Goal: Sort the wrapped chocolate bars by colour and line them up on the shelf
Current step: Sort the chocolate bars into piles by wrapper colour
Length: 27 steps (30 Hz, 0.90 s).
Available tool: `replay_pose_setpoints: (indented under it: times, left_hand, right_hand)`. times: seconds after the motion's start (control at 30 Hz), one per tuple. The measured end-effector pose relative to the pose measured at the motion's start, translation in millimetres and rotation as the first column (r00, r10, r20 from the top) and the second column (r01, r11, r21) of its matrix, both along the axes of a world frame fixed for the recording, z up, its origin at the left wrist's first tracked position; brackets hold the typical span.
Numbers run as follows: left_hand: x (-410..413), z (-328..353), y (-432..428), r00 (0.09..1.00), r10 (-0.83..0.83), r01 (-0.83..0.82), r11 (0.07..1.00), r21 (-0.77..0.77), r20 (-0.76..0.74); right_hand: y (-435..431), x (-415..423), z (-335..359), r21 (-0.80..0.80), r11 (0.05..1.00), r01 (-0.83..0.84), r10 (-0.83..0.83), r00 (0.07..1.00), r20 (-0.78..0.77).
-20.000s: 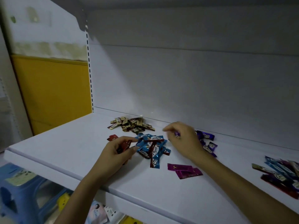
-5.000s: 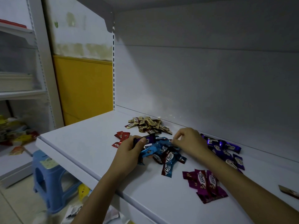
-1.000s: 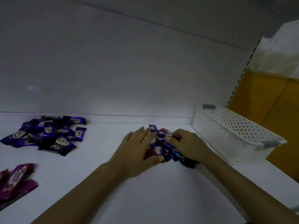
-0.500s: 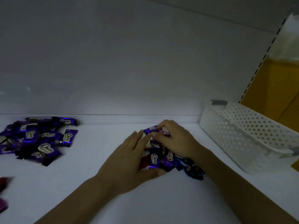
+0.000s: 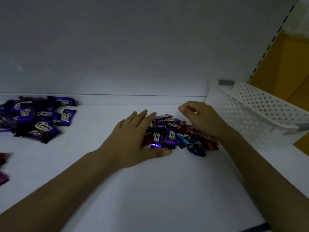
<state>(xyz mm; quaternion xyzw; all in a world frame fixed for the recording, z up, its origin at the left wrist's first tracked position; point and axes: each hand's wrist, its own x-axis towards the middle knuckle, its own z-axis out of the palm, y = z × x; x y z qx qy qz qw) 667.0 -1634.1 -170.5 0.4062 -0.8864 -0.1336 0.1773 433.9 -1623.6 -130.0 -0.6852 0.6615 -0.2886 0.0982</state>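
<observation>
Flanking mixed choc pile (image 5: 168, 136), L hand (image 5: 132, 138) flat, R hand (image 5: 202, 119) curled, grip unclear

Dim, bluish exposure: soft glow on the back panel (image 5: 150, 77) above the rear edge of the shelf (image 5: 150, 190), left-edge wrappers (image 5: 3, 158) blurred, corners bowed.

The white perforated plastic basket (image 5: 250, 111) stands on the flat white shelf (image 5: 150, 190), toward its back wall. Just left of the basket lies a mixed heap of foil-wrapped chocolate bars (image 5: 177, 134). Well left of the basket, also near the back, lies a pile of purple-wrapped chocolate bars (image 5: 36, 118). Farther left of the basket and nearer the front lie what may be more bars, blurred.
</observation>
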Motion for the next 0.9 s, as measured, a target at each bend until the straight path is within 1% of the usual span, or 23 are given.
replay_pose_setpoints:
  times: [0.07, 0.1, 0.13, 0.17, 0.2, 0.23, 0.27, 0.33, 0.4, 0.5, 0.6, 0.67, 0.73, 0.8, 0.83, 0.9]
  left_hand:
    - [-9, 2, -3, 1.0, -0.005, 0.004, 0.999, 0.048, 0.015]
    - [-16, 4, -5, 0.999, -0.023, 0.022, 0.998, 0.063, 0.024]
    - [-26, 5, -6, 0.998, -0.055, 0.052, 0.997, 0.062, 0.037]
    - [-35, 7, -8, 0.995, -0.088, 0.085, 0.995, 0.051, 0.05]
    - [-44, 8, -10, 0.992, -0.113, 0.111, 0.993, 0.041, 0.056]
    - [-51, 9, -13, 0.99, -0.129, 0.127, 0.991, 0.031, 0.06]
    - [-55, 10, -16, 0.988, -0.138, 0.137, 0.99, 0.012, 0.071]
    - [-58, 9, -21, 0.984, -0.136, 0.146, 0.986, -0.081, 0.113]
    - [-56, 9, -23, 0.983, -0.125, 0.149, 0.969, -0.195, 0.133]
    - [-56, 16, -28, 0.975, -0.14, 0.19, 0.929, -0.318, 0.173]
    - [-60, 28, -35, 0.94, -0.144, 0.266, 0.877, -0.4, 0.309]
    - [-63, 33, -39, 0.895, -0.142, 0.348, 0.816, -0.461, 0.424]
    - [-64, 38, -43, 0.863, -0.126, 0.396, 0.77, -0.5, 0.49]
    - [-61, 43, -48, 0.875, -0.12, 0.383, 0.765, -0.517, 0.469]
    - [-59, 46, -51, 0.893, -0.126, 0.357, 0.781, -0.512, 0.432]
    - [-51, 52, -56, 0.946, -0.157, 0.28, 0.838, -0.469, 0.284]
  right_hand:
    - [-5, 9, -13, 0.028, 0.999, 0.027, -0.028, 0.999, 0.029]
    - [-7, 15, -17, 0.017, 0.999, 0.035, -0.036, 0.997, 0.065]
    - [-8, 20, -19, -0.01, 0.999, 0.047, -0.045, 0.987, 0.155]
    - [-10, 24, -18, -0.029, 0.998, 0.058, -0.047, 0.953, 0.298]
    - [-10, 27, -17, -0.03, 0.997, 0.065, -0.044, 0.89, 0.453]
    - [-11, 28, -16, -0.024, 0.997, 0.069, -0.043, 0.818, 0.573]
    - [-12, 28, -15, -0.017, 0.997, 0.081, -0.051, 0.766, 0.64]
    - [-15, 27, -15, 0.001, 0.994, 0.113, -0.081, 0.704, 0.706]
    - [-18, 27, -15, 0.021, 0.99, 0.138, -0.109, 0.667, 0.737]
    - [-23, 28, -17, 0.01, 0.991, 0.133, -0.099, 0.683, 0.723]
    - [-26, 32, -19, -0.024, 0.992, 0.125, -0.075, 0.73, 0.679]
    - [-27, 32, -18, -0.035, 0.99, 0.135, -0.077, 0.744, 0.664]
    - [-29, 29, -17, -0.045, 0.988, 0.15, -0.085, 0.755, 0.65]
    - [-30, 25, -17, -0.057, 0.985, 0.163, -0.089, 0.762, 0.642]
    - [-30, 23, -18, -0.06, 0.983, 0.173, -0.097, 0.769, 0.633]
    - [-30, 20, -20, -0.071, 0.978, 0.198, -0.12, 0.802, 0.585]
